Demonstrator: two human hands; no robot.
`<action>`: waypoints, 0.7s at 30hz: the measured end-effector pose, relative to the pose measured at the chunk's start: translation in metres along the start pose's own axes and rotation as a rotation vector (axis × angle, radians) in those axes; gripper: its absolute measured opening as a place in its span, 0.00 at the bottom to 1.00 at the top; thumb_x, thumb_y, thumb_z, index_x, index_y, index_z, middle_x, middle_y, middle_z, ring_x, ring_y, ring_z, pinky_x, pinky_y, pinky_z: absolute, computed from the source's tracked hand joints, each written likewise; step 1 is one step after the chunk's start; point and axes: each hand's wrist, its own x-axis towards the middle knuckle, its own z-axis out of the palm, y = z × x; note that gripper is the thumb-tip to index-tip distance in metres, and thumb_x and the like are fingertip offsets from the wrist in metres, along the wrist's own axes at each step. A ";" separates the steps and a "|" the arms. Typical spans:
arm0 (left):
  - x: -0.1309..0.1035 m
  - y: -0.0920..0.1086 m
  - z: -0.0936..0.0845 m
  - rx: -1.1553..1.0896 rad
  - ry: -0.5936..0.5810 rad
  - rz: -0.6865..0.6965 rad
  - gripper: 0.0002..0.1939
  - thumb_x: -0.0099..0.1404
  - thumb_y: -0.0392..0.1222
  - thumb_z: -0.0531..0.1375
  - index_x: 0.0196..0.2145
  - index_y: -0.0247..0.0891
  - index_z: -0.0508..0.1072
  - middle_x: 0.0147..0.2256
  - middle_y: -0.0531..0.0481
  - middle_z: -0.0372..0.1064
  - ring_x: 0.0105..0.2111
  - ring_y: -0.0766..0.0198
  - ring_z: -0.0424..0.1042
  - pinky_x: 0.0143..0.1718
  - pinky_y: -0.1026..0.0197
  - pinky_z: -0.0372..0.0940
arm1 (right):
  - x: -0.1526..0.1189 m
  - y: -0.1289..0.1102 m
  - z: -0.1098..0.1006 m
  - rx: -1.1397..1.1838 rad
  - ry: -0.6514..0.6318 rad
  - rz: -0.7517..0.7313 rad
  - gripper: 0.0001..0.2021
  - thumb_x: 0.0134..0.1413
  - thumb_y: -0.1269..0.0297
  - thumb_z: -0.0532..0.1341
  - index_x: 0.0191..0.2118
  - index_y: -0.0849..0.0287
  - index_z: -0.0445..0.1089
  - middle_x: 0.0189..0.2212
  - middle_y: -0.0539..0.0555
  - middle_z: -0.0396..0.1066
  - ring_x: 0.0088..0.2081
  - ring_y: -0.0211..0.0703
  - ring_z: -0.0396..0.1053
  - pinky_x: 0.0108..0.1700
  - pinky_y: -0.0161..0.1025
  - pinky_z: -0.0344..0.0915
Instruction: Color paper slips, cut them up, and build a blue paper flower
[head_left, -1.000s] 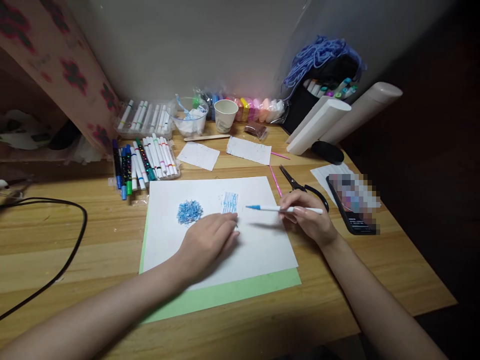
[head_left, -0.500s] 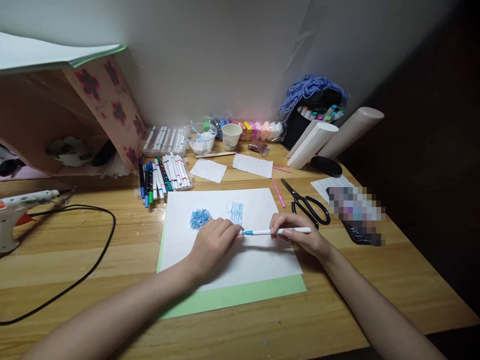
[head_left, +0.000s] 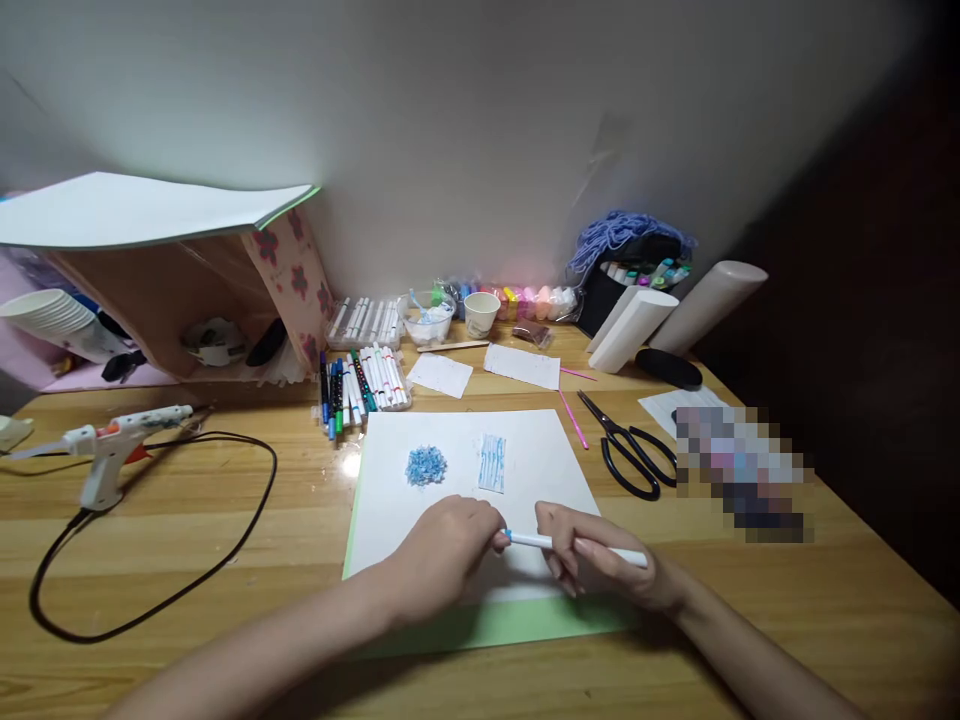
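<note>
A white marker (head_left: 626, 556) with a blue collar lies between my hands above the white paper (head_left: 525, 430). My right hand (head_left: 600, 550) grips its barrel with bent fingers. My left hand (head_left: 457, 545) is closed at the blue end; whether it holds a cap or the tip is hidden by the fingers. On the paper, beyond my hands, sit a round clump of blue-and-white bits (head_left: 426, 466) and a small rectangular piece with blue stripes (head_left: 492, 463). Green paper (head_left: 525, 622) shows under the white sheet's near edge.
Black-handled scissors (head_left: 630, 450) lie right of the paper. Several markers (head_left: 364, 385) are heaped behind it at left. A glue gun (head_left: 112, 455) with a looping cable (head_left: 266, 500) is on the left. A paper cup (head_left: 481, 314) and white rolls (head_left: 637, 325) stand at the back.
The view has shifted, showing more of the left side. Both hands are nearer the paper's front edge, and less of the marker's blue end shows beside my left fingers.
</note>
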 end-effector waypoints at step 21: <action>-0.034 -0.113 -0.052 -0.284 0.640 -0.754 0.20 0.50 0.52 0.62 0.35 0.34 0.69 0.29 0.47 0.71 0.32 0.55 0.72 0.34 0.57 0.65 | 0.086 0.033 -0.024 -0.608 0.752 0.262 0.11 0.43 0.63 0.64 0.28 0.55 0.60 0.28 0.47 0.68 0.29 0.41 0.63 0.34 0.40 0.59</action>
